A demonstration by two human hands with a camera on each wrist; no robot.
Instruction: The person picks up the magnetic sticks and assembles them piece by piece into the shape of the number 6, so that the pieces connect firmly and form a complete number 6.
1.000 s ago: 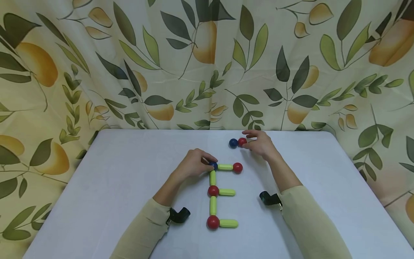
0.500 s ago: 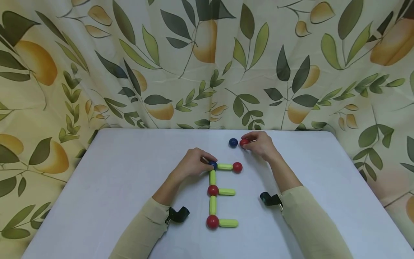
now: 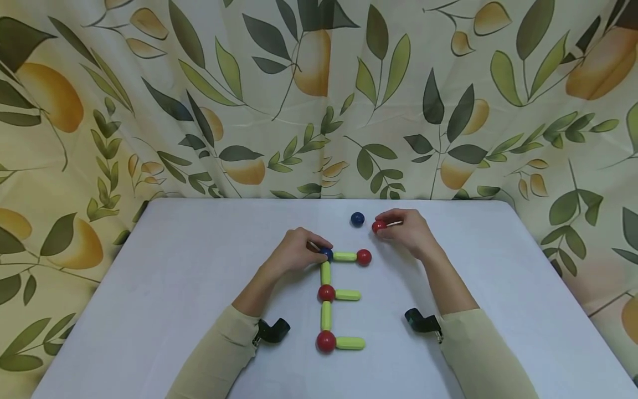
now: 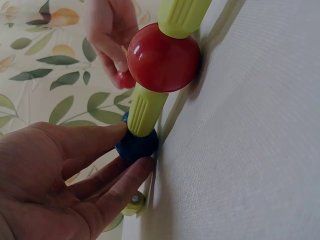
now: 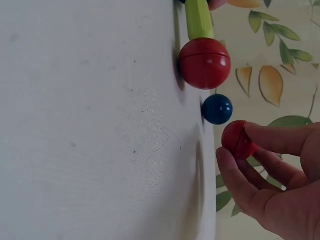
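Note:
My left hand [image 3: 299, 250] pinches a blue ball [image 4: 137, 146] at the top corner of a figure built from balls and yellow-green rods. From that ball one rod [image 3: 345, 256] runs right to a red ball [image 3: 364, 257], and another [image 3: 326, 273] runs down to the middle red ball [image 3: 326, 293]. Below that, a further rod leads to the bottom red ball [image 3: 326, 342]. The middle and bottom balls each carry a rod pointing right with a free end. My right hand [image 3: 410, 231] holds a loose red ball [image 5: 238, 140] between thumb and fingers, near the table's far edge.
A loose blue ball [image 3: 357, 219] lies on the white tabletop [image 3: 209, 238] just left of my right hand. Behind the table hangs a curtain [image 3: 279, 111] printed with leaves and fruit. A black wrist camera [image 3: 422, 321] sticks out from each sleeve.
My right hand has taken hold of the loose red ball and drawn it away from the blue ball, rightward and slightly nearer. My left hand keeps its place on the corner ball.

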